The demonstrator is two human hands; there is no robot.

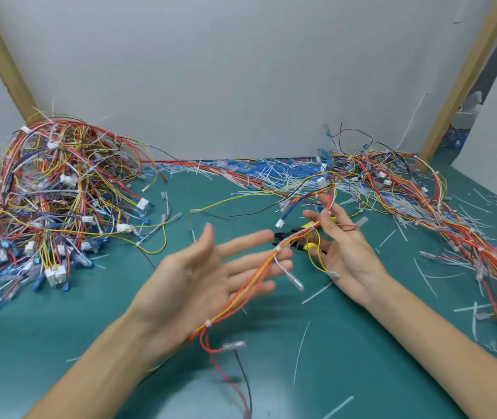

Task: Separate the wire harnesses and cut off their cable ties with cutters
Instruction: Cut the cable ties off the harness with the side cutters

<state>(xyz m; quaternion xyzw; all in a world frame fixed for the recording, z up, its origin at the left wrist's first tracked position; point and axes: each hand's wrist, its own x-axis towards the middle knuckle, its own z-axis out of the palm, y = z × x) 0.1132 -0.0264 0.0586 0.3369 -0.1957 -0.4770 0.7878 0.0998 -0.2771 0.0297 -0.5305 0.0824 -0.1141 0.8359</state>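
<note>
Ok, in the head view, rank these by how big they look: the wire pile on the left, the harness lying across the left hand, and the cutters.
1. Left wire pile, largest.
2. Harness on the left hand, second.
3. Cutters, smallest, though the right hand hides part of them.

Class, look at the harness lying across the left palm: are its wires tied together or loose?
Tied: white cable ties bind the harness at two spots along the left hand.

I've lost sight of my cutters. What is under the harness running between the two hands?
The cutters lie on the green mat under the harness, with their black head and yellow handles showing. The right hand covers the handle ends.
</note>
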